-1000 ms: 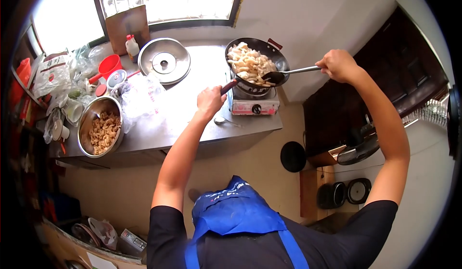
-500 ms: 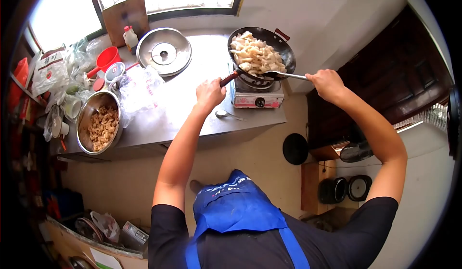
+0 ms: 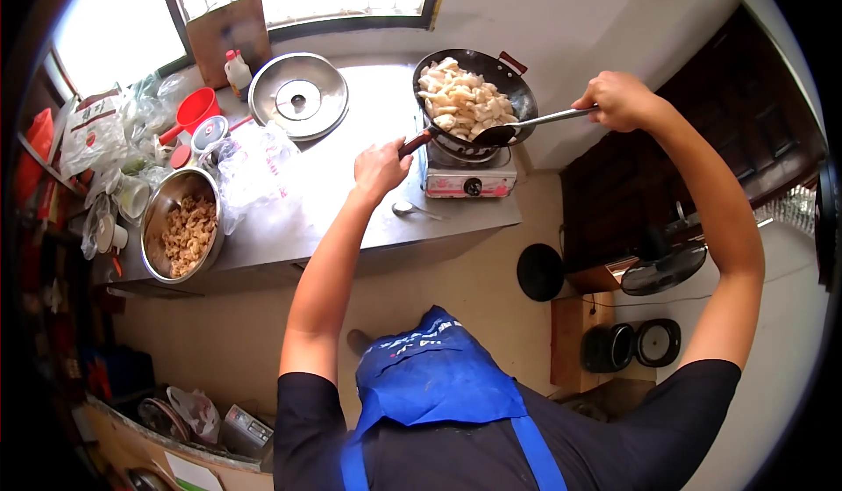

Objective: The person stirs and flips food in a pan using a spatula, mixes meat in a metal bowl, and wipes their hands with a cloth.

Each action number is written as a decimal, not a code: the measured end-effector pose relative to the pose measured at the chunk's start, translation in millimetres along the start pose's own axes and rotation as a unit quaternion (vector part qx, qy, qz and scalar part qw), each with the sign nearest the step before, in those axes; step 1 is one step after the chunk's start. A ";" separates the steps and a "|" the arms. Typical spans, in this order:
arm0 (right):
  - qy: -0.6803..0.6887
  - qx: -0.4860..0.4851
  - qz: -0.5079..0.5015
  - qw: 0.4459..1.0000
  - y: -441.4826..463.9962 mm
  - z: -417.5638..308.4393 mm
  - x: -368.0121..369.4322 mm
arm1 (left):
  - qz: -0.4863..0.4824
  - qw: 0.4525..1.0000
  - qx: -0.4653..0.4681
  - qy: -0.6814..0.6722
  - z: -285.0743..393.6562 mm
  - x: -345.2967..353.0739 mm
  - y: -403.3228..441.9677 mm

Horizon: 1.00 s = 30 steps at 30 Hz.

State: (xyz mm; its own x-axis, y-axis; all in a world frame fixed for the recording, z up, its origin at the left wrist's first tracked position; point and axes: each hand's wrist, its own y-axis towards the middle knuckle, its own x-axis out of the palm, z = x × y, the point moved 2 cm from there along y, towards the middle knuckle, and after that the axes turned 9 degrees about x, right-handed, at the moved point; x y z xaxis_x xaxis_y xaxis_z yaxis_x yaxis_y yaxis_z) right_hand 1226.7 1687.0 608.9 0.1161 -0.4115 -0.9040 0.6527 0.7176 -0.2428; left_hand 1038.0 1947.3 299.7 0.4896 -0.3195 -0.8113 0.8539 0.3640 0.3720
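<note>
A dark wok (image 3: 519,96) sits on a portable gas stove (image 3: 471,183) near the counter's right end. Pale sliced food (image 3: 465,96) fills much of it. My left hand (image 3: 381,168) is closed around the wok's handle (image 3: 417,143). At the right, my right hand (image 3: 618,103) grips the long metal handle of a spatula (image 3: 553,117). The spatula's dark head rests inside the wok at its near right side, against the edge of the food. A small spoon (image 3: 416,210) lies on the counter in front of the stove.
On the metal counter (image 3: 351,201) stand a steel bowl of brownish chopped food (image 3: 181,223), a round steel lid (image 3: 298,96), a white bottle (image 3: 237,74), a red ladle-like scoop (image 3: 195,109) and plastic bags (image 3: 254,162). A dark door (image 3: 693,131) is at the right.
My right hand has moved up and to the right, drawing the spatula's head toward the wok's near right side and raising its handle. My left hand stays on the wok handle.
</note>
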 end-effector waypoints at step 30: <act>-0.041 0.186 0.247 0.950 95.1 -106.3 241.6 | -0.092 0.996 0.007 -0.003 3.1 -11.3 6.5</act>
State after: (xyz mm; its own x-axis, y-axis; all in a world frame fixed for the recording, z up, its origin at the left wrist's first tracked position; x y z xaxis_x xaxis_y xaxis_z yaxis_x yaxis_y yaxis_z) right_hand 1237.2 1715.5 330.1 0.5254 -0.1298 -0.8409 0.7206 0.5935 0.3586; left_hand 1038.6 1950.6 312.7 0.3250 -0.3843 -0.8641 0.9319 0.2859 0.2234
